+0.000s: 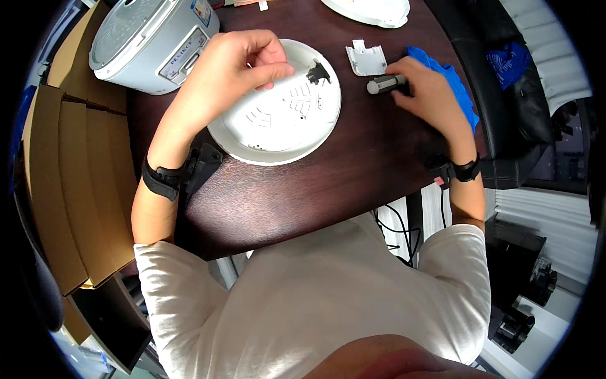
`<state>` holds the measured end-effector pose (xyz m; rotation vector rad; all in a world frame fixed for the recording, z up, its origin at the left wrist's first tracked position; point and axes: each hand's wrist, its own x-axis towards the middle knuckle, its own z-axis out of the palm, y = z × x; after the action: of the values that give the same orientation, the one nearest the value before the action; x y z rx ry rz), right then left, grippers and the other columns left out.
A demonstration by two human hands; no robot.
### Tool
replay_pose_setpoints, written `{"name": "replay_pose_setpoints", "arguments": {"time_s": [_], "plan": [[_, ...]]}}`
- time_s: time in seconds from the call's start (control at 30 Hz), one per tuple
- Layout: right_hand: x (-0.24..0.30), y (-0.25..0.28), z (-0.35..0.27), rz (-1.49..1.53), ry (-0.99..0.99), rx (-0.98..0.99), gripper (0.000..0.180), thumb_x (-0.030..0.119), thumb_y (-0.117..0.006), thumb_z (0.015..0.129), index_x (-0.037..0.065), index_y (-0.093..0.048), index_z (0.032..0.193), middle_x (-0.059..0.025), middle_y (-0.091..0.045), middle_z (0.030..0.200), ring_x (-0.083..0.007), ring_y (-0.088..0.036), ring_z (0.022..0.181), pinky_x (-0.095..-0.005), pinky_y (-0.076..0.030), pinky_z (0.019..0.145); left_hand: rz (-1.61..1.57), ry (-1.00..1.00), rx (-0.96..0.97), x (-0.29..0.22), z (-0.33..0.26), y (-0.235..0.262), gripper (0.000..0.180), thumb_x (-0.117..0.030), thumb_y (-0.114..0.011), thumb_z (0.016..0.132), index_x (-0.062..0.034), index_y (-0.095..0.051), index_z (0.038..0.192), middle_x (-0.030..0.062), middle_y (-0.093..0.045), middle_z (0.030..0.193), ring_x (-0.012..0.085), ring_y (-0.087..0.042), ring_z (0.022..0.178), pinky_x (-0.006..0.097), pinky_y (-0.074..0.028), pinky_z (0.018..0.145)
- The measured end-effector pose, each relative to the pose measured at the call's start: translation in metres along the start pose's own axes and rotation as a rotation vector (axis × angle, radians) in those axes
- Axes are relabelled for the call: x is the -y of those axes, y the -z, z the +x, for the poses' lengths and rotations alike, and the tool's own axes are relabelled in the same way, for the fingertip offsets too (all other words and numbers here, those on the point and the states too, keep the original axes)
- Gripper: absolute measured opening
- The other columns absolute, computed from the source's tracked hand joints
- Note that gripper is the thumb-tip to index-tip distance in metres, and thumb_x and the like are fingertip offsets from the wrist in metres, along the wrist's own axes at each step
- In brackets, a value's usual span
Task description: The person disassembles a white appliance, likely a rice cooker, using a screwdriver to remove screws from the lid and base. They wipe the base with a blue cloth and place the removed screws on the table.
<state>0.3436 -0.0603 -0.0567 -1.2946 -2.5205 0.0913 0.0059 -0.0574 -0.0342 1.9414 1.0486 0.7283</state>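
Left hand (243, 66) is hovering over the near-left part of the round white dish (278, 136); thumb and fingers are closing nearly to a pinch, can't tell if the grip is holding anything small. Right hand (429, 91) is curling its fingers around a grey tool (382, 84), grip part-closed, blunt end pointing left; can't tell if the tool is resting on the counter (303, 196). Dish is sitting on the counter, well left of the tool, with a small black part (319, 72) lying inside near its right rim. White plastic piece (367, 61) is lying just beyond the tool; blue bag (465, 98) is lying beside the right hand. Rice cooker (148, 47) is standing left of the dish.
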Motion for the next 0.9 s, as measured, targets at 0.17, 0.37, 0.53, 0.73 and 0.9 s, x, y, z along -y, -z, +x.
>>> {"name": "replay_pose_setpoints", "arguments": {"time_s": [0.17,0.37,0.53,0.73,0.9], "plan": [[0.001,-0.027,-0.001,-0.176,0.015,0.043,0.032,0.012,-0.075,0.075,0.011,-0.061,0.104,-0.0055,-0.059,0.099,-0.0267,-0.065,0.077,-0.0362,-0.052,0.064,0.023,0.014,0.027,-0.001,0.001,0.002,0.011,-0.01,-0.068,0.091,-0.0001,-0.064,0.087,-0.0014,-0.062,0.077,0.0045,-0.058,0.068,0.02,-0.048,0.062],[-0.004,-0.008,-0.001,-0.089,-0.022,-0.275,0.031,0.012,-0.076,0.074,0.012,-0.062,0.103,-0.0057,-0.063,0.096,-0.0245,-0.065,0.075,-0.0326,-0.053,0.064,0.009,-0.001,0.021,0.0,0.001,0.001,0.011,-0.01,-0.066,0.092,0.0001,-0.063,0.088,-0.0006,-0.062,0.078,0.0054,-0.057,0.069,0.021,-0.047,0.063],[-0.025,0.013,-0.016,0.213,-0.061,-0.813,0.03,0.002,-0.074,0.078,0.003,-0.062,0.106,-0.0029,-0.063,0.091,-0.0092,-0.062,0.077,-0.0234,-0.051,0.067,0.026,-0.028,0.015,0.002,0.001,-0.001,0.01,-0.009,-0.066,0.091,-0.0007,-0.063,0.089,-0.0008,-0.062,0.078,0.0058,-0.057,0.069,0.021,-0.047,0.064],[-0.006,0.014,-0.008,1.164,0.001,-0.898,0.024,0.018,-0.044,0.098,-0.001,-0.045,0.113,-0.0208,-0.062,0.103,-0.0247,-0.065,0.076,-0.0348,-0.057,0.064,-0.165,0.048,0.015,-0.007,-0.002,-0.006,0.009,-0.003,-0.07,0.087,-0.0016,-0.061,0.089,0.0003,-0.063,0.081,0.006,-0.06,0.071,0.02,-0.049,0.064],[0.023,-0.026,0.032,1.675,-0.154,-0.691,0.026,0.016,-0.035,0.097,0.003,-0.045,0.117,-0.0195,-0.062,0.099,-0.0291,-0.065,0.082,-0.0426,-0.055,0.072,-0.319,-0.031,-0.156,0.0,0.002,-0.003,0.012,-0.002,-0.069,0.089,-0.0021,-0.057,0.088,0.0061,-0.066,0.081,0.0095,-0.065,0.073,0.022,-0.052,0.064]]}}
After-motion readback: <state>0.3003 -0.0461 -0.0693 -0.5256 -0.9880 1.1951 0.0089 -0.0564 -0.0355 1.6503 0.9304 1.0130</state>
